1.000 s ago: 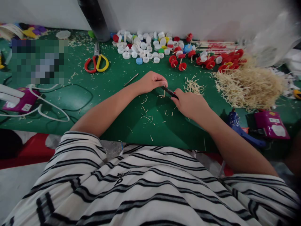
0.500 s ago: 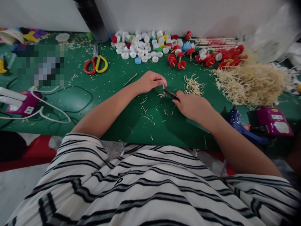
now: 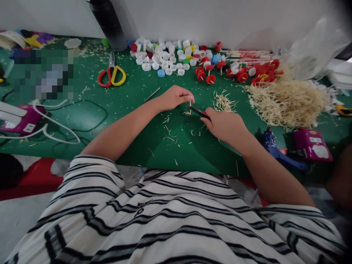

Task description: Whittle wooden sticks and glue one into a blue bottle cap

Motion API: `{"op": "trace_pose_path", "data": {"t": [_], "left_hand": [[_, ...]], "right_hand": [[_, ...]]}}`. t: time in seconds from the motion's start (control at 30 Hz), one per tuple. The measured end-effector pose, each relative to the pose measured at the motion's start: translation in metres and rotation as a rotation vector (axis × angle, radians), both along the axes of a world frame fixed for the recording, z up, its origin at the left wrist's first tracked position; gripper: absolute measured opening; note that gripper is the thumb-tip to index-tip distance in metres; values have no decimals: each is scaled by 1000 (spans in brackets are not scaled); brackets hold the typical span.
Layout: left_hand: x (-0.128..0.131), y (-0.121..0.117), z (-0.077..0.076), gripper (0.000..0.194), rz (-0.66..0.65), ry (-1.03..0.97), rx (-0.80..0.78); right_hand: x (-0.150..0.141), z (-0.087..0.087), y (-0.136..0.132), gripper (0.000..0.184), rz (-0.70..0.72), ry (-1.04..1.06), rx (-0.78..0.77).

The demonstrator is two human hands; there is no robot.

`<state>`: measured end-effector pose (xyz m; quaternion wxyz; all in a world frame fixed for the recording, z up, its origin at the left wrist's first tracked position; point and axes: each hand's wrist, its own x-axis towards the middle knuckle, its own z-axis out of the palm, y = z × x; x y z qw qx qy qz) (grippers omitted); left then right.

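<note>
Near the middle of the table, my left hand (image 3: 176, 99) pinches the top of a thin wooden stick (image 3: 190, 105) that stands nearly upright, its lower end by the tabletop. My right hand (image 3: 227, 124) is closed around a dark knife (image 3: 200, 112), perhaps a utility knife, whose tip meets the stick below my left fingers. Thin curled shavings (image 3: 170, 138) lie scattered in front of the hands. Just beyond my right hand rests a small heap of pale shavings (image 3: 224, 101).
White bottle caps (image 3: 165, 55) and red caps on sticks (image 3: 211, 79) crowd the back. Scissors (image 3: 111, 71) and a black bottle (image 3: 108, 24) stand out at left. To the right are a large shavings pile (image 3: 288, 99), a blue glue gun (image 3: 277, 150) and a purple box (image 3: 312, 145).
The knife tip has shifted slightly down along the stick, and more of the stick shows below my left fingers. The view has turned a little to the right.
</note>
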<state>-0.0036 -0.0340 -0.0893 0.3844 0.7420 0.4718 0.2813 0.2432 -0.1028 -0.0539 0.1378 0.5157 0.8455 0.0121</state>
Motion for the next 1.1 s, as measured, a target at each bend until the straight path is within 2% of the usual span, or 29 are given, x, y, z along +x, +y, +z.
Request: {"op": "trace_pose_path", "data": {"t": [0.23, 0.7, 1.1], "left_hand": [[1, -2, 1, 24, -3, -40, -30], [4, -6, 6, 26, -26, -50, -45], [-1, -2, 1, 25, -57, -58, -62]], "right_hand": [[-10, -2, 6, 50, -13, 46, -13], [-8, -1, 0, 50, -42, 60, -67], [1, -4, -7, 48, -13, -32, -72]]}}
